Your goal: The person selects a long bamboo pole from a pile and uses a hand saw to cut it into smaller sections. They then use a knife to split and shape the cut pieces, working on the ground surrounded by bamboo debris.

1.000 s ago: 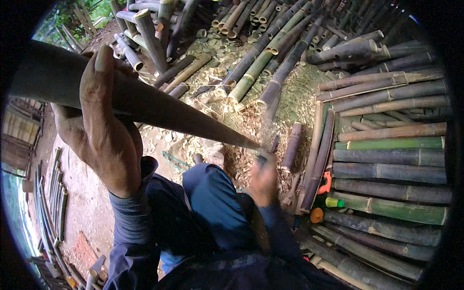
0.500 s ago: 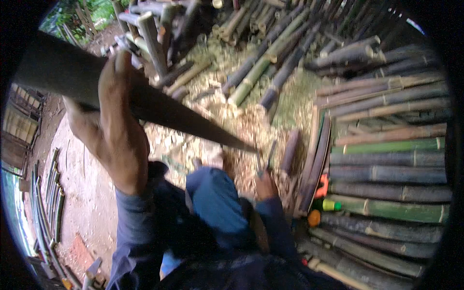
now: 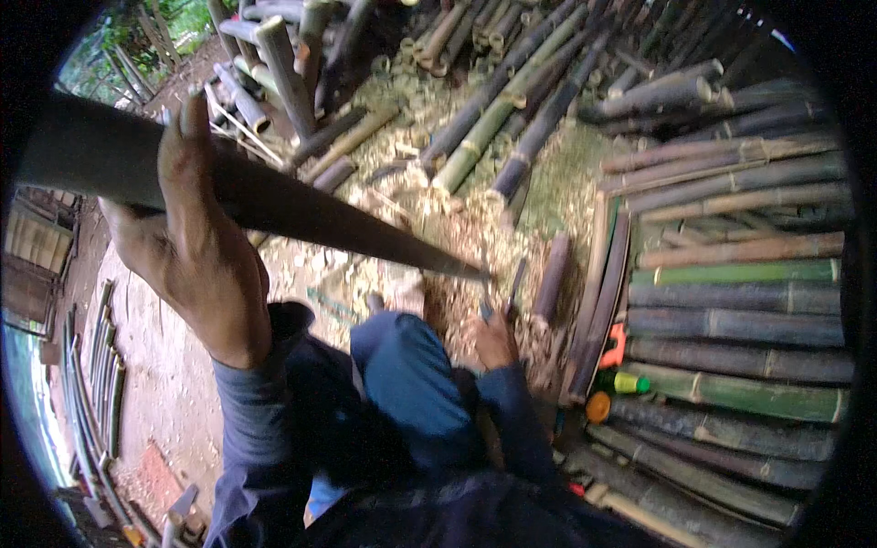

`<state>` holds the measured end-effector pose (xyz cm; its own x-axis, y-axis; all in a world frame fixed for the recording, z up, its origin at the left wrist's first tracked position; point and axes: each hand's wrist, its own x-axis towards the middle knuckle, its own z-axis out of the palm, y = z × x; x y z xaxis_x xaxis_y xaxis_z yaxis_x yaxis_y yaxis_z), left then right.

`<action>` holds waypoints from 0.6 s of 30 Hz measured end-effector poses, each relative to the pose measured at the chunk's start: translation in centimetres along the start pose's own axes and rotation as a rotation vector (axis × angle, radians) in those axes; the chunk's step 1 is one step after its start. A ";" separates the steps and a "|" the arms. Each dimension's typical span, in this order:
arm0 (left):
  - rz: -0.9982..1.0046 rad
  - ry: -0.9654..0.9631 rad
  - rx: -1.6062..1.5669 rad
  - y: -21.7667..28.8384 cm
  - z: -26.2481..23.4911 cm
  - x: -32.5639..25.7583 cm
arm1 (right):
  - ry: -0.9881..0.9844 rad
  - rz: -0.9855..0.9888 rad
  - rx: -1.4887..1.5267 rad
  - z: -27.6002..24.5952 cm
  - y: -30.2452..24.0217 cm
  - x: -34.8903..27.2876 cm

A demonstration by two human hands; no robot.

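**Bamboo pole sharpening: point-trimming stage**

Compared with the earlier frames, the view is shifted slightly and the right hand (image 3: 493,340) sits a little lower beside the pole tip; the left-hand grip is unchanged.

**Hand state**
- Left hand (image 3: 196,247), near left: closed around the dark bamboo pole (image 3: 301,205), fingers wrapped over its top, holding it raised and slanting down to the right.
- Right hand, near centre: closed on the handle of a blade tool (image 3: 484,297), just below the tapered pole tip (image 3: 470,270). The blade type cannot be resolved.

**Step in hand**
Judged from the tapered end and the chips (image 3: 457,237) on the ground beneath it, the pole end is being cut to a point. The taper looks long and nearly complete.

**Next move**
A further cut likely calls for a steady left-hand hold, rotation of the pole to present an uncut face, and a blade stroke directed away from the knee (image 3: 402,365) directly below.

**Containers**
None are clearly open to view. A green-and-yellow bottle-like object (image 3: 626,382) and an orange round item (image 3: 598,406) lie near right, against the stacked bamboo culms (image 3: 731,301); contents cannot be told. More cut culms (image 3: 493,119) lie far centre.
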<state>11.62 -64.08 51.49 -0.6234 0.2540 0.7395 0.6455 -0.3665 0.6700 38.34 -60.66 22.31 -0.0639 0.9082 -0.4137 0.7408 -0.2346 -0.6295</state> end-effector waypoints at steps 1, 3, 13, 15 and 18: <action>-0.036 0.017 -0.104 -0.2 0.8 0.1 | 0.019 0.066 0.153 -1.2 4.1 2.0; -0.021 0.049 -0.121 -0.7 0.7 -0.2 | 0.192 -0.157 0.017 -0.4 7.5 1.5; -0.114 0.053 -0.239 -0.4 0.3 -0.4 | 0.057 -0.301 0.087 -1.0 -4.1 -0.8; -0.110 0.038 -0.207 -1.3 -0.6 -0.6 | -0.112 -0.014 0.116 -0.6 1.3 2.3; -0.132 -0.011 -0.354 -1.6 -1.0 0.6 | 0.349 -0.238 0.076 0.8 8.4 2.5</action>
<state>9.76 -64.22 50.79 -0.6846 0.3288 0.6505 0.3664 -0.6163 0.6971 43.89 -60.67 15.45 0.0126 0.9999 -0.0119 0.6803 -0.0173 -0.7327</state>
